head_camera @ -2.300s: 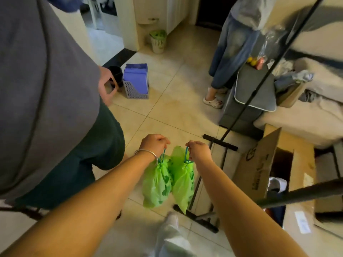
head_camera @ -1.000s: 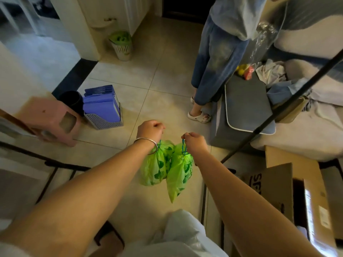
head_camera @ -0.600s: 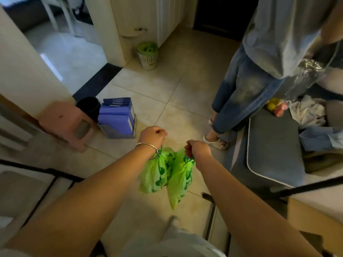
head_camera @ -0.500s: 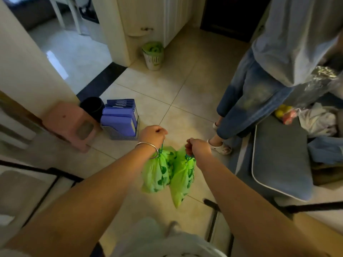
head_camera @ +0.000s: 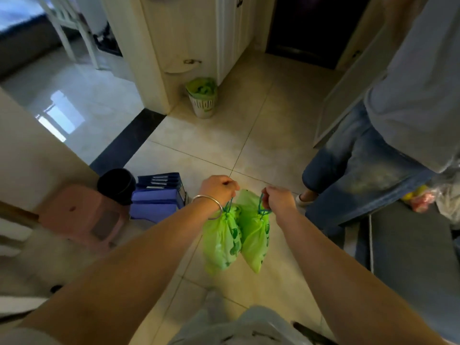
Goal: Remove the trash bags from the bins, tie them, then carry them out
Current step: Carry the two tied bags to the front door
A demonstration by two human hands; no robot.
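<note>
Clearly the thin drawstrings are the weak point: a swing against the bystander's jeans (head_camera: 353,175), just right of the bags, could snag or slip a loop. Left hand (head_camera: 219,189) is fisted tight around the cord of the left green bag (head_camera: 220,242); right hand (head_camera: 280,199) likewise pinches the right green bag (head_camera: 255,235). Both bags hang touching, clear of the floor. Beyond them, the lined white bin (head_camera: 202,99) waits.

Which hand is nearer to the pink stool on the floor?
Left. The left hand hangs its green bag closer to the pink stool, which sits off to its left. The right hand is farther, beyond both bags.
</note>
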